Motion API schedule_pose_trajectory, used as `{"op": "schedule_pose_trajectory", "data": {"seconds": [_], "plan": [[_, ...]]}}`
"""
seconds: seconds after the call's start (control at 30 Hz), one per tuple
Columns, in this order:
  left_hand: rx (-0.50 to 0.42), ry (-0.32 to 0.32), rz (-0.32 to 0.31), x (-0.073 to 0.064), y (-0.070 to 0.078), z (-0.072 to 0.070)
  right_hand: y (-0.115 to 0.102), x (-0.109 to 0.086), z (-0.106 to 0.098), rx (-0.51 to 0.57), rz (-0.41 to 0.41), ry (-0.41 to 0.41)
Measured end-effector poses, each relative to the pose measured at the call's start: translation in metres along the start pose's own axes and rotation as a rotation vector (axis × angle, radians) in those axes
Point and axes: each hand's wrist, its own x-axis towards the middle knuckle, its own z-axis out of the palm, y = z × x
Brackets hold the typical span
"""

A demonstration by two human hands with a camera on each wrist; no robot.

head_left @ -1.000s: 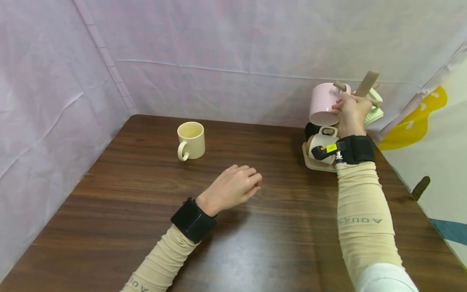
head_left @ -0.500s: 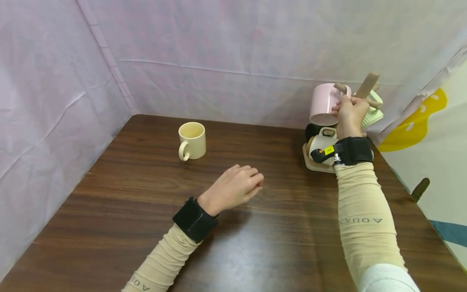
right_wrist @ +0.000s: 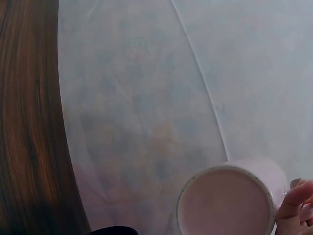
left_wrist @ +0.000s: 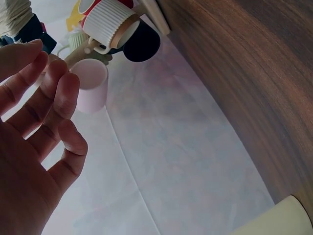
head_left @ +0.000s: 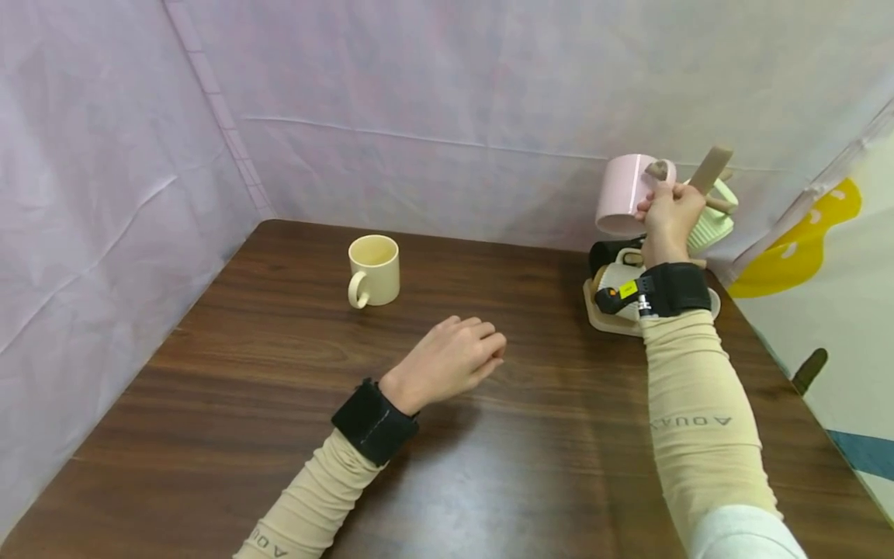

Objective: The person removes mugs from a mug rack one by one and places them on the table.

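At the back right my right hand (head_left: 670,221) pinches the handle of a pink mug (head_left: 621,190), beside a wooden mug rack (head_left: 711,169). A peg end of the rack shows through the handle's loop. In the right wrist view the fingertips (right_wrist: 296,200) meet the side of the pink mug (right_wrist: 276,176). My left hand (head_left: 450,361) hovers over the table, its fingers loosely bent and holding nothing. In the left wrist view its fingers (left_wrist: 66,93) overlap the pink mug (left_wrist: 93,88).
A pale yellow mug (head_left: 380,272) stands upright on the brown table (head_left: 279,373), left of centre. On the rack hang a pale green mug (head_left: 712,225), a white ribbed mug (left_wrist: 110,22), a black mug (left_wrist: 142,46) and a red one. A fabric curtain (head_left: 419,93) rises behind.
The pink mug has shifted slightly up with my right hand. The peg end that stuck out past its handle now shows inside the loop. My left hand keeps its pose.
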Motion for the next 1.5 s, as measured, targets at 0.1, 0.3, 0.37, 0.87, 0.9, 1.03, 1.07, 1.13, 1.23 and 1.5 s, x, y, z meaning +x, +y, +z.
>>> {"op": "schedule_pose_trajectory", "data": {"seconds": [0.1, 0.3, 0.37, 0.87, 0.9, 1.03, 1.07, 1.13, 1.23, 1.5], "plan": [[-0.005, -0.005, -0.005, 0.000, -0.001, 0.000, 0.000, -0.001, 0.001, 0.009, -0.021, -0.008], [-0.015, -0.016, -0.011, 0.001, -0.001, -0.002, 0.000, -0.002, 0.002, 0.029, -0.029, -0.038], [-0.014, -0.013, -0.012, 0.001, -0.001, -0.001, 0.001, -0.001, 0.001, 0.043, -0.028, -0.051], [-0.019, -0.009, 0.000, 0.003, 0.002, 0.000, 0.007, -0.004, 0.000, 0.075, -0.075, -0.115], [-0.017, -0.009, 0.001, 0.003, 0.001, 0.000, 0.007, -0.005, 0.000, 0.074, -0.081, -0.121], [-0.012, -0.003, 0.004, 0.004, 0.001, 0.001, 0.009, -0.008, 0.001, 0.111, -0.102, -0.159], [-0.013, -0.001, 0.005, 0.004, 0.001, 0.002, 0.010, -0.008, 0.001, 0.122, -0.104, -0.169], [-0.016, 0.002, 0.005, 0.005, 0.002, 0.002, 0.012, -0.010, 0.001, 0.133, -0.112, -0.183], [-0.021, 0.004, 0.001, 0.005, 0.002, 0.002, 0.014, -0.011, -0.002, 0.125, -0.125, -0.192], [-0.032, 0.012, 0.013, 0.005, 0.003, 0.002, 0.025, -0.013, -0.012, 0.130, -0.137, -0.203]]}}
